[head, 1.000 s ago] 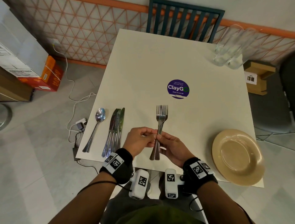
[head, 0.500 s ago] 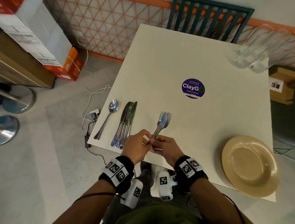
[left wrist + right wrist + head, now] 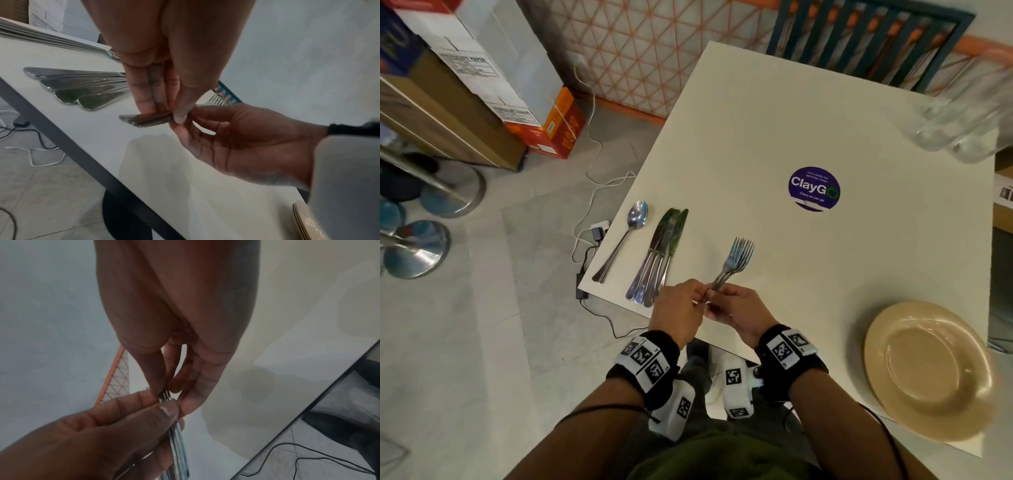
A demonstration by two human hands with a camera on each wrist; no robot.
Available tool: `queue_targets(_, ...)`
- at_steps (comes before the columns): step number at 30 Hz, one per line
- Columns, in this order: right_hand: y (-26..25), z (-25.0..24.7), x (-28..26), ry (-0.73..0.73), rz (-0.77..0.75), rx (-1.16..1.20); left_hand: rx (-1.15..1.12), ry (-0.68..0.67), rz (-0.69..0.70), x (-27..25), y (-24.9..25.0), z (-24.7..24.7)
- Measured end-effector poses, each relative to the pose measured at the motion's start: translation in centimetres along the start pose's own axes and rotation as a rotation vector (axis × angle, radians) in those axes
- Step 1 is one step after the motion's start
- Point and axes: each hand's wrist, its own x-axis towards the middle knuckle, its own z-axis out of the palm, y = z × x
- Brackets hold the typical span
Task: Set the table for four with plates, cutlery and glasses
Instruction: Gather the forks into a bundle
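A nested bundle of stainless-steel forks (image 3: 732, 265) is pinched by the handles between both hands, tines pointing toward 1 o'clock above the white square counter (image 3: 774, 113). The left hand (image 3: 678, 312) is clamped on the handles with thumb against fingertips, and the right hand (image 3: 739, 313) grips the same handles from the other side. The grip is judged to be one for peeling a single fork off the stack, since the fingers (image 3: 144, 97) meet at the narrow stems where the pieces can be slid apart.

At 9 o'clock from the hands, a fanned group of steel table knives (image 3: 659, 255) is laid flat, with shiny steel spoons (image 3: 625, 238) just beyond it, near the counter's left edge; the cutlery appears sorted by kind for dealing out. A stack of beige round plates (image 3: 928, 370) rests at 4 o'clock, overhanging the near edge, and blurred clear drinking glasses (image 3: 962, 116) stand at 2 o'clock. No place has yet been set.
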Motion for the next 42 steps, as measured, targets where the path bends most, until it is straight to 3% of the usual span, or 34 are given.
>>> queue_targets(5,0.0,0.0,1.0,0.019,0.026,-0.102,0.171,-0.005,0.031,0.6,-0.1,0.8)
queue_targets(11,-1.4,0.0,1.6,-0.012,0.026,-0.353,0.054,0.007,-0.086,2.2,0.1,1.0)
queue_targets(20,-2.8,-2.2,0.9,-0.038,0.055,-0.638,0.262,0.085,-0.118,4.6,-0.1,1.1)
queue_targets(25,-1.6,-6.2,-1.3,-0.058,0.058,-0.806,0.328,0.091,-0.111,5.2,-0.2,1.0)
queue_targets(34,2.8,-15.3,-8.1,-0.192,0.303,-0.916,0.376,0.093,-0.114,5.3,0.1,1.6)
queue_targets(42,9.9,-22.4,-14.5,-0.083,0.516,-1.013,0.296,0.105,-0.104,5.0,0.5,2.0)
